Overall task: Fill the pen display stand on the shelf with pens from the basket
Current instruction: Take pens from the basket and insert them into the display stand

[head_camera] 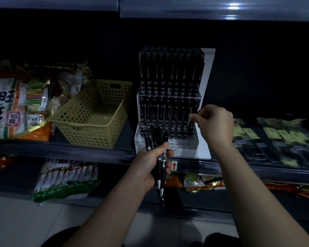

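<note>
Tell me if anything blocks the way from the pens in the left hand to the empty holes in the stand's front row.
Nothing visible does. The left hand holds the bundle of pens just in front of the pen display stand; the empty holes lie open. The right hand works at the middle row, off to the side.

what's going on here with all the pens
A person is stocking a clear acrylic tiered pen stand on a shop shelf. The left hand grips a bunch of black pens just in front of the stand, while the right hand pinches the top of one pen at the right end of the middle tier. The top two tiers look full; the perforated yellow plastic basket beside it looks empty.
</note>
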The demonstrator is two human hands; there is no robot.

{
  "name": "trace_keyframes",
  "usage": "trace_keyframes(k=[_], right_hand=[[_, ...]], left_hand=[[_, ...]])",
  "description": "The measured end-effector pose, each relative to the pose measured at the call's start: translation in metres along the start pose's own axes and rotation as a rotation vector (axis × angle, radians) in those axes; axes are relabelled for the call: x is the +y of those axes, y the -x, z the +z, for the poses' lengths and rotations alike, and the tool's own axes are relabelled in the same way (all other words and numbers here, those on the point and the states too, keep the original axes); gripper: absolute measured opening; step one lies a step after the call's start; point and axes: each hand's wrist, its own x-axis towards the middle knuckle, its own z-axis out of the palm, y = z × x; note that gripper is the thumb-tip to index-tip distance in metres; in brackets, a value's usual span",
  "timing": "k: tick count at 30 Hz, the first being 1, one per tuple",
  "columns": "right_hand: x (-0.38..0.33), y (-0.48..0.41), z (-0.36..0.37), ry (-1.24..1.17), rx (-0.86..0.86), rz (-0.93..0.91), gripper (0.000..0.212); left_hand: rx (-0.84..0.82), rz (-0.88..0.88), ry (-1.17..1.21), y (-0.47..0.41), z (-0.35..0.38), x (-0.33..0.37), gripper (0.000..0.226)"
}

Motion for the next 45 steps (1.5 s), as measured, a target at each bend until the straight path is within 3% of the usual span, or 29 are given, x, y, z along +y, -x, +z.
trace_keyframes(k=[21, 26, 29, 32, 34, 36, 41, 45], right_hand=[[0.014, 0.000, 0.005, 0.012, -0.073, -0.019, 0.030], [-0.007, 0.005, -0.002, -0.010, 0.043, -0.077, 0.045], [-0.034, 0.010, 0.000, -0.151, -0.160, -0.112, 0.036], [-0.054, 0.018, 0.007, -0.252, -0.588, 0.063, 0.028], [-0.058, 0.022, 0.010, -0.383, -0.730, 0.159, 0.023], [-0.060, 0.023, 0.008, -0.483, -0.752, 0.189, 0.020], [-0.064, 0.020, 0.011, -0.694, -0.568, 0.310, 0.023], [-0.059, 0.018, 0.015, -0.889, -0.900, 0.328, 0.029]], left_hand=[[-0.001, 0.006, 0.001, 0.001, -0.003, 0.002, 0.011], [-0.003, 0.024, -0.008, 0.003, -0.005, 0.004, 0.013], [-0.006, 0.050, -0.001, 0.003, -0.006, 0.006, 0.011], [-0.016, 0.074, -0.003, 0.006, -0.009, 0.008, 0.012], [-0.019, 0.090, -0.006, 0.007, -0.011, 0.009, 0.016], [-0.024, 0.099, -0.017, 0.009, -0.013, 0.011, 0.023], [-0.016, 0.100, -0.026, 0.011, -0.022, 0.016, 0.028], [-0.077, 0.097, 0.084, 0.011, -0.028, 0.021, 0.023]])
